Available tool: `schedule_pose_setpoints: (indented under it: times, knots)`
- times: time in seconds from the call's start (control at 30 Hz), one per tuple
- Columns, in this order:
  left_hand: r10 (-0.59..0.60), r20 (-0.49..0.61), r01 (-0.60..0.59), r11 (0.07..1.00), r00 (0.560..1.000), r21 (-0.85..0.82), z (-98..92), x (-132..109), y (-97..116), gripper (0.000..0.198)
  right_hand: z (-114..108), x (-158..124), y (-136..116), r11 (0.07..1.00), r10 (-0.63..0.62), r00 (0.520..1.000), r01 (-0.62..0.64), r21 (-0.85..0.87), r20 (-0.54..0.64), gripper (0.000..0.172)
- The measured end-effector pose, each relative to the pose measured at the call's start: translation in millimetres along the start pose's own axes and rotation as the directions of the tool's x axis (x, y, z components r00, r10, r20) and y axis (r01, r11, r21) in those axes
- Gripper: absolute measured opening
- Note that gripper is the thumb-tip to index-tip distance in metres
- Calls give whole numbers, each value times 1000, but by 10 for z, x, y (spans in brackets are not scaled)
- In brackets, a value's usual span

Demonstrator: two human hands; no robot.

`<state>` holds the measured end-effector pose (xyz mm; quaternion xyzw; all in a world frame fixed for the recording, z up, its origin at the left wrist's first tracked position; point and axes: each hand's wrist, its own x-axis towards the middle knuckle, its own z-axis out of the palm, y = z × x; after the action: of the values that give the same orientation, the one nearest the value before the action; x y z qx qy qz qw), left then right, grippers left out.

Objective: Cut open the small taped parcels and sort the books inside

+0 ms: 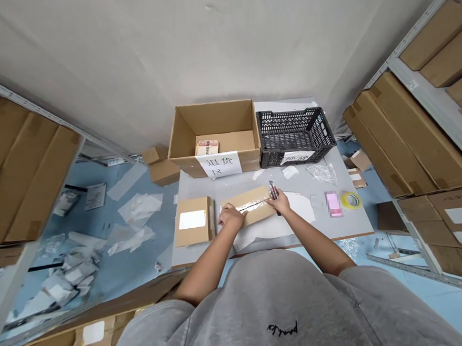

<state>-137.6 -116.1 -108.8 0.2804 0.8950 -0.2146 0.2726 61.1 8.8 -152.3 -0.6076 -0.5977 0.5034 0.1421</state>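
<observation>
Flat cardboard parcel [247,206] lying at a slant on a sheet of white paper [266,227], near the front edge of a grey table [338,229], with a strip of clear tape running lengthwise along its top. Left hand [231,216] spread and pressed down on the parcel's left end. Right hand [279,202] at the parcel's right end, curled around a utility knife [274,191] with a black and red handle, the knife tilted, its lower end hidden by the hand (contact with the tape too small to tell). Just left of the parcel, a second cardboard parcel [193,221] with a white label, close but not touching. Farther back on the table, an open cardboard carton [215,116] holding a banded packet [207,147], a paper sign with Chinese characters [218,164] on its front. Beside it, a black plastic crate [295,134]. To the right, crumpled clear plastic [322,174], a blurred pink item [333,204] and a yellow tape roll [350,200]. On both sides, metal shelving [414,28] stacked with flat cartons [394,135]. Below, on a blue floor [96,174], scattered paper scraps [138,208].
</observation>
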Motion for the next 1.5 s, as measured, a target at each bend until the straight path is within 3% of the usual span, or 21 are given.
schedule_pose_setpoints:
  times: [0.07,0.1,0.17,0.27,0.33,0.47,0.57,0.63,0.77,0.87,1.1,1.33,1.5]
  knots:
    - [95,-161,-84,994,982,75,-14,-1,2,106,-27,12,53,994,7,1000,-9,-106,-21,47]
    - [185,-247,-163,981,951,105,-41,18,14,105,-32,10,79,992,17,1000,-20,-126,-22,46]
    - [412,-347,-390,911,843,134,-105,81,66,103,-33,11,107,990,46,999,-46,-130,-6,44]
    - [681,-353,-691,713,642,119,-160,187,193,93,-23,47,53,989,54,999,-52,-136,6,44]
    - [743,-338,-764,638,577,98,-154,238,274,86,-24,78,-28,988,44,999,-43,-151,2,45]
    - [747,-327,-771,632,579,78,-100,291,360,81,-60,62,-169,979,24,1000,-24,-205,-3,39]
    - [744,-308,-765,640,593,73,-70,310,395,81,-102,-64,-176,972,-43,996,25,-234,-72,23]
    - [752,-321,-777,626,576,72,-49,315,433,82,-119,-196,-126,985,-30,996,16,-172,-79,19]
    - [791,-359,-824,559,496,93,6,299,547,77,-104,-469,12,994,100,994,-101,37,32,30]
    - [800,-354,-828,550,485,108,34,281,612,72,-69,-570,33,990,96,995,-100,103,38,31]
    - [809,-307,-825,554,501,113,21,293,640,68,-106,-496,-168,998,47,998,-48,-42,-36,18]
    - [806,-294,-835,548,513,46,-15,331,647,67,-133,-566,-84,994,17,999,-21,-110,-32,18]
    - [804,-291,-827,558,518,72,-56,337,667,71,-81,-485,-131,951,-14,996,-14,-308,-91,18]
